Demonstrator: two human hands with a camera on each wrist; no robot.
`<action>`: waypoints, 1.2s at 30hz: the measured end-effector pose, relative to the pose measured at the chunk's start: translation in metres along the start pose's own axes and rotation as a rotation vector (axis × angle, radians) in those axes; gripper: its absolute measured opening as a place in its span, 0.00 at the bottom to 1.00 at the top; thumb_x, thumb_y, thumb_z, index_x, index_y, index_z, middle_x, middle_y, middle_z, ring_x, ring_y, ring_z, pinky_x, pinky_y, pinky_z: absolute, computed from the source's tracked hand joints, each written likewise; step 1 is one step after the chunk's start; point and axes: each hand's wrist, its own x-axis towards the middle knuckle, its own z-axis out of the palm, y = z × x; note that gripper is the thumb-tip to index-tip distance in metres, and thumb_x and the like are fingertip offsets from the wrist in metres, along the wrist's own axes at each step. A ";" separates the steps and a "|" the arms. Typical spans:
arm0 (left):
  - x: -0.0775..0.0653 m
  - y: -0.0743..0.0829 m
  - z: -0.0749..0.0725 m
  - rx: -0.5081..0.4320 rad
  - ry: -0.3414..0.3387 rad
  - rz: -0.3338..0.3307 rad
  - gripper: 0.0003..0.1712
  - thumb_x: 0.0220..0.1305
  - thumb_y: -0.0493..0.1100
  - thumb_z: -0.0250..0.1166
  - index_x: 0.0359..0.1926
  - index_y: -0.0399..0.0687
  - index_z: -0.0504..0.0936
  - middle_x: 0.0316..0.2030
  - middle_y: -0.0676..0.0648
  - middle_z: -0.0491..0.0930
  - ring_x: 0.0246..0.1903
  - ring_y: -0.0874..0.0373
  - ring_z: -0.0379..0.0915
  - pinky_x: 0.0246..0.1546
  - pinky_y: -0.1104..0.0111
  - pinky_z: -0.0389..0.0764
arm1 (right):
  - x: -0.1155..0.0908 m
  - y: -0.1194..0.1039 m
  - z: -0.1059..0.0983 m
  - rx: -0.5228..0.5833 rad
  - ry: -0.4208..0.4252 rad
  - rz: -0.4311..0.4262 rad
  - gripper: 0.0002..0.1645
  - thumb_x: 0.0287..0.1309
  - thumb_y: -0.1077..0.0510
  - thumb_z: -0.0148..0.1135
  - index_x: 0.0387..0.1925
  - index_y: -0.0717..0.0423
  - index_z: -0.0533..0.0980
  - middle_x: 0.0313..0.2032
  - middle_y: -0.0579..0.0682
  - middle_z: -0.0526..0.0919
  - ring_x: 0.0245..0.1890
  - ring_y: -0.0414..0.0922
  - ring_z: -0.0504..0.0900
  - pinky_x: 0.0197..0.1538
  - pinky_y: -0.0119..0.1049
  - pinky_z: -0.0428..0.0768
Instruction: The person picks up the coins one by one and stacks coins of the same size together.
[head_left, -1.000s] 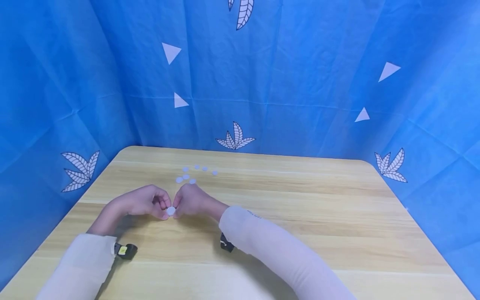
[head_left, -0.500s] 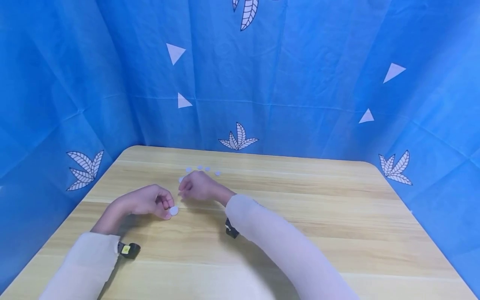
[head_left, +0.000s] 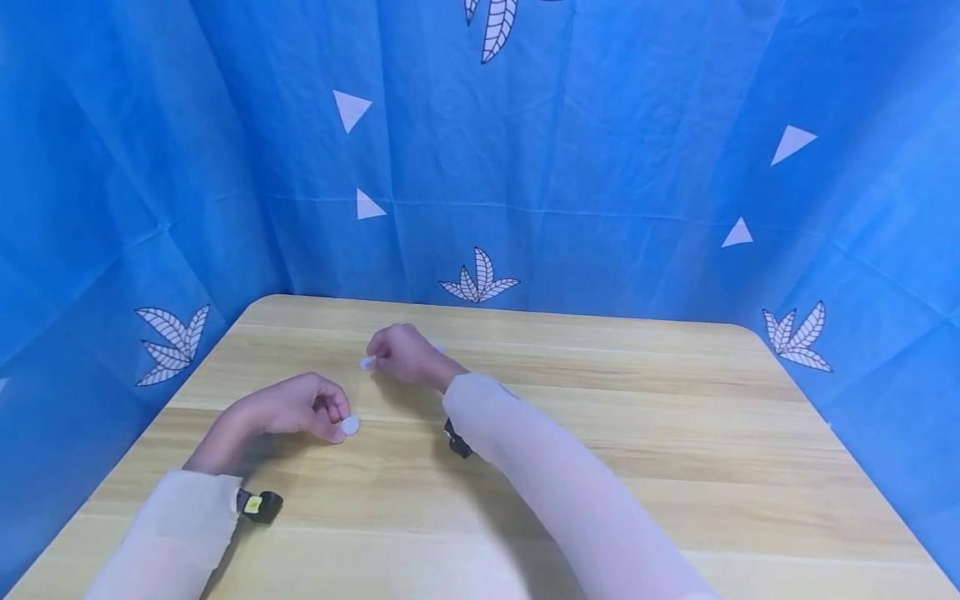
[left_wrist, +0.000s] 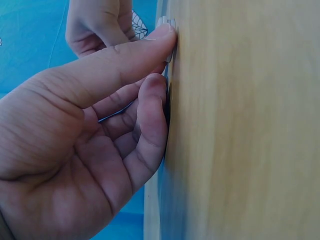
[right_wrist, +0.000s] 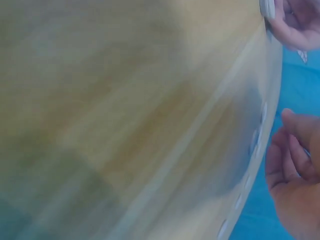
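My left hand (head_left: 300,408) pinches a small stack of round white discs (head_left: 349,426) between thumb and fingers, on edge close over the wooden table. In the left wrist view the layered edges of the discs (left_wrist: 167,22) show past the thumb tip. Farther back, my right hand (head_left: 405,354) hovers at the loose discs, fingers loosely bent. One white disc (head_left: 367,363) shows at its fingertips in the head view. From the right wrist, the right hand (right_wrist: 297,170) appears just above the discs (right_wrist: 255,137), with nothing visible between thumb and fingers.
Several more white discs (right_wrist: 222,229) lie in a scattered row on the light wooden table (head_left: 637,433); the right hand mostly hides them from the head camera. Behind and beside the table hangs a blue curtain (head_left: 600,125) with white leaf and triangle prints.
The right hand has left the stack in the left hand and moved back to the loose discs, covering most of them. The left hand keeps its pinch. The head view has shifted slightly.
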 end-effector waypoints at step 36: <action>0.002 0.002 0.001 -0.003 -0.005 0.000 0.15 0.54 0.42 0.79 0.39 0.42 0.84 0.31 0.48 0.80 0.34 0.51 0.72 0.36 0.68 0.74 | 0.021 0.010 0.015 -0.123 -0.058 0.076 0.12 0.69 0.50 0.66 0.47 0.50 0.87 0.47 0.44 0.88 0.52 0.40 0.82 0.56 0.28 0.76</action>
